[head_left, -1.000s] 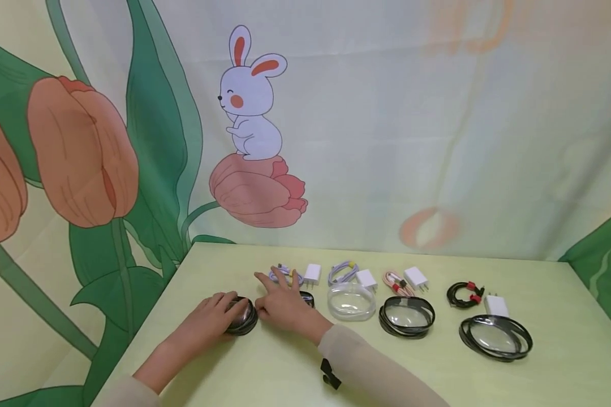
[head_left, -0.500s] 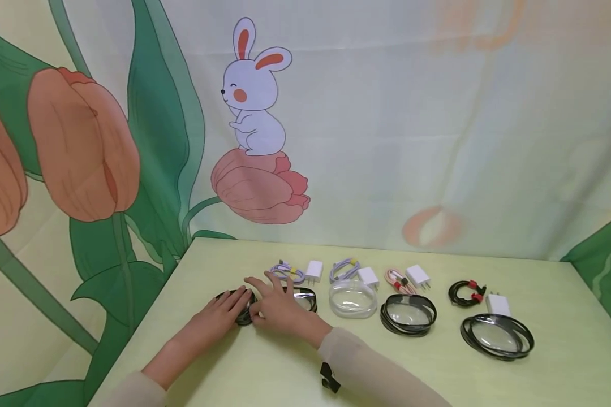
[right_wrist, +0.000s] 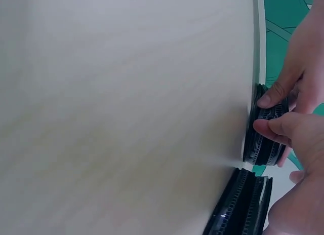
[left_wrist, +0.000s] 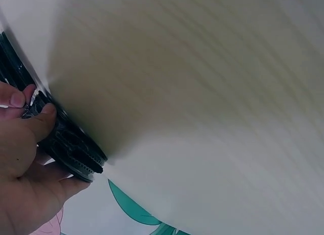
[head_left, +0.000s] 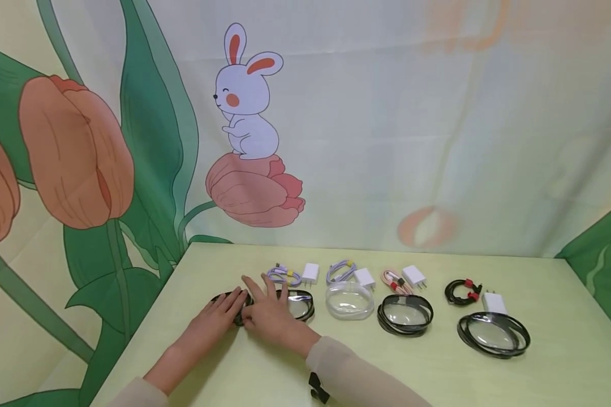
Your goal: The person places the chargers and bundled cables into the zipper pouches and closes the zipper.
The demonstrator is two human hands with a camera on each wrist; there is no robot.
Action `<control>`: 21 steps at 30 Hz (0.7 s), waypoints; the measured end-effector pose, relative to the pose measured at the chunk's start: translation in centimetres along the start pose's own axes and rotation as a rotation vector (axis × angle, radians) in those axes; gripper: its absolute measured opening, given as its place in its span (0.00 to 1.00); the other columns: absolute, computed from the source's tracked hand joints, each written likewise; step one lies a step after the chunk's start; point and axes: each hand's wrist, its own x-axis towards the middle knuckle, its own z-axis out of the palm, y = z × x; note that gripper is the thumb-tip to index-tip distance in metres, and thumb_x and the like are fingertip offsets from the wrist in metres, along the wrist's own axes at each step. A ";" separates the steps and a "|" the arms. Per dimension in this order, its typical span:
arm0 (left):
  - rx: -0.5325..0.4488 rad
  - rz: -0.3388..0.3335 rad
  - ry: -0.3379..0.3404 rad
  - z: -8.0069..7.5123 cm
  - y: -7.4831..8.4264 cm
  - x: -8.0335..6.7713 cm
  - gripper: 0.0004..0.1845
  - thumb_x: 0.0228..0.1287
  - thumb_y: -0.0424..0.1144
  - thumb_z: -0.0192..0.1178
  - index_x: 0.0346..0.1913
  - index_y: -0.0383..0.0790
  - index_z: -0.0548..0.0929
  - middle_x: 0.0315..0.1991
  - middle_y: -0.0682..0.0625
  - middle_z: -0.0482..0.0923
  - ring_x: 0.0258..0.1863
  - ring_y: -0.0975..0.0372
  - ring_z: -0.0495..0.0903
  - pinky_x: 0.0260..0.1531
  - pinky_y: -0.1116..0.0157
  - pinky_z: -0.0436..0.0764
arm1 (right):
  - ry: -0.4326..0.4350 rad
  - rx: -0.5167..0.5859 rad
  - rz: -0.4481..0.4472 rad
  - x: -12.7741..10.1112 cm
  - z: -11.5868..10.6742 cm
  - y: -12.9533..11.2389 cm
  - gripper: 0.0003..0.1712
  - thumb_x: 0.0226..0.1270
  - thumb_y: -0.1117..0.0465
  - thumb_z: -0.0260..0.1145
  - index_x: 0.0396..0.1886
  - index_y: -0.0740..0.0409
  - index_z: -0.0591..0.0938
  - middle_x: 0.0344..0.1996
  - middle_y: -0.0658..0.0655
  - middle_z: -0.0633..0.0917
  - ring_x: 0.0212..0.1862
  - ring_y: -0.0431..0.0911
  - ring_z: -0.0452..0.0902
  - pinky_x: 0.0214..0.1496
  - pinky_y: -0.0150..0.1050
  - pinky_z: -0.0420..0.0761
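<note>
A round clear zip pouch with black trim (left_wrist: 73, 149) sits at the left of the table, mostly covered by both hands in the head view. My left hand (head_left: 214, 319) grips it, thumb on its near zippered side and fingers over the top and around the far edge. With thumb and index finger, my right hand (right_wrist: 304, 146) pinches at the zipper along that side, close to the left thumb; the zipper pull itself is hidden. Beside it stands a second black-trimmed pouch (head_left: 305, 308), partly behind my right hand.
To the right stand a clear-trimmed pouch (head_left: 349, 302) and two black-trimmed pouches (head_left: 404, 316), (head_left: 494, 336). Behind them lie lilac cables (head_left: 284, 275), a pink cable (head_left: 394, 281), a black cable (head_left: 462, 292) and several white charger plugs (head_left: 310, 273). A printed curtain (head_left: 366, 141) hangs behind the table.
My right hand has shifted left along the pouch, uncovering more of the second one. My left hand has flattened further over the pouch's top, which now shows less.
</note>
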 end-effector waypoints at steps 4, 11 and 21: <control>0.010 -0.021 0.009 0.0 0.1 0.1 0.32 0.68 0.21 0.57 0.74 0.32 0.67 0.73 0.35 0.65 0.65 0.37 0.72 0.58 0.39 0.75 | -0.010 -0.015 0.020 0.3 -0.1 0.0 0.08 0.73 0.45 0.65 0.42 0.30 0.90 0.82 0.53 0.53 0.79 0.64 0.45 0.68 0.76 0.58; 0.010 -0.042 0.010 0.2 0.0 0.2 0.32 0.67 0.20 0.57 0.74 0.32 0.66 0.73 0.35 0.65 0.65 0.36 0.72 0.58 0.39 0.75 | -0.039 0.009 0.043 0.8 0.0 -0.3 0.08 0.73 0.46 0.65 0.44 0.31 0.90 0.81 0.60 0.53 0.80 0.65 0.43 0.68 0.76 0.56; 0.004 -0.056 0.021 0.4 -0.2 0.5 0.33 0.66 0.21 0.58 0.74 0.33 0.66 0.73 0.36 0.65 0.66 0.38 0.72 0.59 0.39 0.74 | -0.061 -0.001 0.065 1.3 0.0 -0.4 0.10 0.73 0.44 0.64 0.47 0.29 0.89 0.81 0.59 0.52 0.80 0.64 0.43 0.69 0.77 0.54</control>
